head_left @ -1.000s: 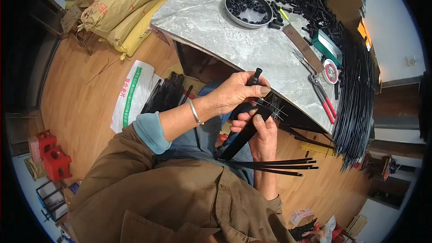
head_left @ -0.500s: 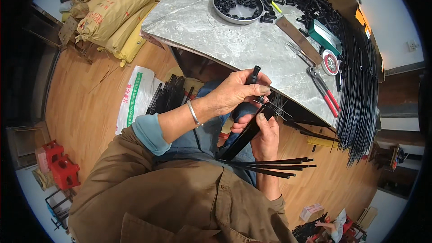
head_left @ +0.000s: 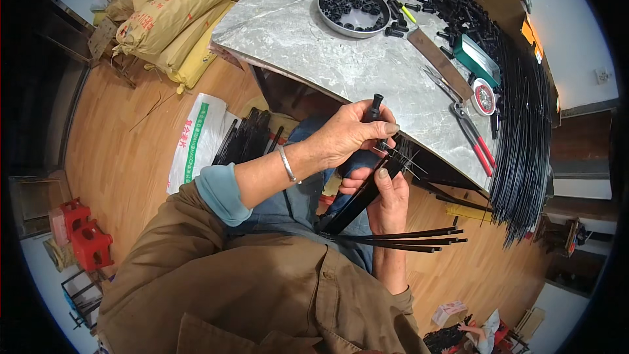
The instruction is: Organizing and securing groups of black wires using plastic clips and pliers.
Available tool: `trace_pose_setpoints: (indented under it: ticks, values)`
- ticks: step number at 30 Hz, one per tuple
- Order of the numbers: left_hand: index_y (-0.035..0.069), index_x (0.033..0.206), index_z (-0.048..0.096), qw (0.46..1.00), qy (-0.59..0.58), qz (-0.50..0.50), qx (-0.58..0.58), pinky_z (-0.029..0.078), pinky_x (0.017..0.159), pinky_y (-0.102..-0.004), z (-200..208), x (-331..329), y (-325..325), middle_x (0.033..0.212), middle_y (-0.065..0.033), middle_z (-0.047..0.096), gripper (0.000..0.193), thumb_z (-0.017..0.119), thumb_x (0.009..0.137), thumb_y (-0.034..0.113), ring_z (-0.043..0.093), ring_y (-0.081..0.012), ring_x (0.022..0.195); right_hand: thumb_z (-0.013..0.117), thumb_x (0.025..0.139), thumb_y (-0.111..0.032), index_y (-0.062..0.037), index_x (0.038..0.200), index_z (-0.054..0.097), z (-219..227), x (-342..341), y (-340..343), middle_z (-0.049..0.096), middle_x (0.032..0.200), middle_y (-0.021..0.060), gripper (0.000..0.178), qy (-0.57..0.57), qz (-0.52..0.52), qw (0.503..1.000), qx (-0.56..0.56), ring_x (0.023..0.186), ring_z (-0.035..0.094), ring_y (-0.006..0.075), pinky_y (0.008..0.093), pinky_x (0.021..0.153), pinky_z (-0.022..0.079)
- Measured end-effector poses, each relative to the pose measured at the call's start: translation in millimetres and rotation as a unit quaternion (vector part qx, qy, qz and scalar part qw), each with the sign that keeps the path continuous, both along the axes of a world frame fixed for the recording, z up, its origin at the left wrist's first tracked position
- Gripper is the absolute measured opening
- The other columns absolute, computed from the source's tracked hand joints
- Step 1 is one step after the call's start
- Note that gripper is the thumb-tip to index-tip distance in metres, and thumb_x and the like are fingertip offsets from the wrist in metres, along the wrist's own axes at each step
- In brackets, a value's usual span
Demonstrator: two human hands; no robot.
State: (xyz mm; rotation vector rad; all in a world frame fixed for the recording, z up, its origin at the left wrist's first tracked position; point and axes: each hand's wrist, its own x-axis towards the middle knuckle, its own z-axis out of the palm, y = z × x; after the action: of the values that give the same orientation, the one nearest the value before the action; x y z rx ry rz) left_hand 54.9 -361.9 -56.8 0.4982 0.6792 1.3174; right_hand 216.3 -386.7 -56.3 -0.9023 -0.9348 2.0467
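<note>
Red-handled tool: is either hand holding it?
No, the tool lies on the grey tabletop, while the left hand grips a black tubular piece and the right hand a black bundle.

Red characters (head_left: 184, 134) mark a yellow sack (head_left: 175, 12) and white bag (head_left: 211, 132).

A grey marbled table (head_left: 282, 33) bore a sprawling heap of small black cylindrical parts (head_left: 452, 10) across its far side. Before the heap sat a round dish (head_left: 359, 19) of black pieces, with a yellow-green stick (head_left: 409, 14) close by. To the right lay a flat brown strip (head_left: 436, 58), a green box (head_left: 473, 72), a small round dish (head_left: 482, 80) and a red-handled tool (head_left: 481, 159). Thin black rods (head_left: 524, 137) massed along the right edge. Below, the wood-look floor (head_left: 131, 170) held red stools (head_left: 92, 249) and a white bag (head_left: 196, 141) with a green band.
</note>
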Motion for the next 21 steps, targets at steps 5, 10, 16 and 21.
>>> trace_pose_setpoints:
  ticks: [5,10,16,21]
  values:
    - [0.005,0.099,0.057,0.999,0.032,0.007,-0.012,0.053,0.069,-0.0248,2.7,0.7,-0.7,0.089,-0.0040,0.061,0.019,0.067,0.086,0.014,0.063,-0.0131,0.080,0.056,0.093,-0.025,0.0018,0.114,0.049,-0.1,-0.4,0.0,0.065,0.086,0.0162,0.035,0.001,0.002,1.000,0.000,0.074,0.068,0.0281,0.0412,0.066,0.059]
    - [0.003,0.100,0.057,0.999,0.050,0.008,-0.004,0.054,0.065,-0.0234,4.2,-0.9,-1.9,0.092,-0.0067,0.063,0.019,0.066,0.086,0.013,0.064,-0.0124,0.080,0.056,0.093,-0.024,0.0019,0.119,0.047,0.4,-1.2,0.1,0.064,0.086,0.0162,0.038,0.000,0.004,1.000,0.007,0.074,0.068,0.0281,0.0407,0.067,0.059]
    - [0.002,0.102,0.057,0.998,0.064,0.014,0.004,0.054,0.068,-0.0240,3.5,-0.9,-2.1,0.098,-0.0107,0.065,0.019,0.065,0.087,0.012,0.064,-0.0131,0.083,0.055,0.094,-0.024,0.0020,0.120,0.046,-0.3,-1.4,-0.4,0.065,0.085,0.0162,0.038,-0.001,0.003,1.000,0.005,0.073,0.068,0.0281,0.0407,0.066,0.059]
    - [0.002,0.103,0.057,0.998,0.057,0.015,0.004,0.054,0.073,-0.0256,3.7,-1.4,-2.8,0.100,-0.0122,0.065,0.020,0.064,0.088,0.012,0.064,-0.0148,0.086,0.055,0.094,-0.023,0.0008,0.120,0.046,0.4,-2.2,-1.7,0.065,0.085,0.0165,0.036,0.001,-0.004,1.000,0.011,0.073,0.068,0.0282,0.0417,0.065,0.059]
